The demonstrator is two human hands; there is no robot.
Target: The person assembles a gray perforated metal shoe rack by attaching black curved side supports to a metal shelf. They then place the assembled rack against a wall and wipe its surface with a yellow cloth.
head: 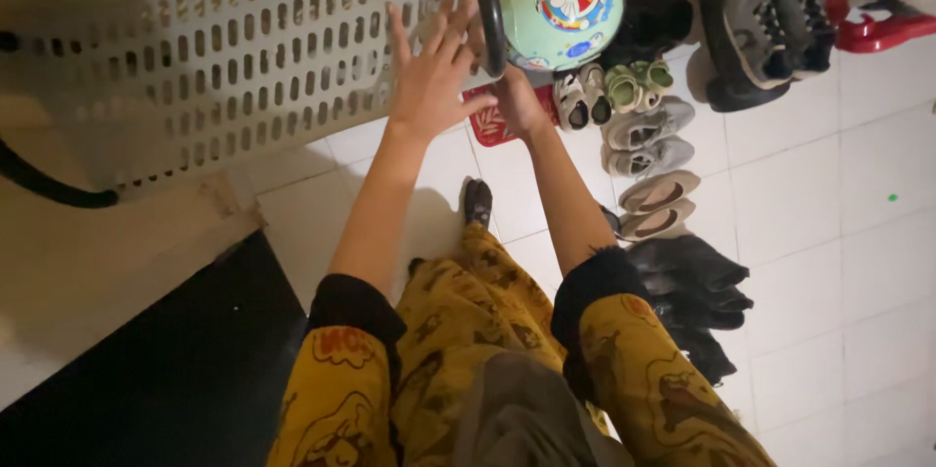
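Yellow patterned sleeves [634, 379] with dark cuffs sit closest to us at 6 o'clock, and both our bare forearms reach up from them toward 12. Our left hand [429, 77] is spread flat, fingers [450, 33] wide apart, pressed against the slotted side of a pale plastic laundry basket [234, 58] that's tipped over and fills the 10 to 11 o'clock area. Our right hand [517, 101] is just beside it at about 12 o'clock, up by the basket's dark handle [485, 9], but the handle and basket edge cover the fingers, so we can't tell if they're closed on it or only touching.

Right next to that, at 1 o'clock, there's a mint green kid's helmet [561, 4] with a blue cartoon cat on it. Below it a row of shoes [648, 126] runs down the white tiled floor [838, 233] toward 4 o'clock: little sandals, grey sneakers, beige flats, then black boots [692, 282]. A red mat [492, 121] peeks out under our right wrist. One dark-socked foot [477, 202] shows between our arms.
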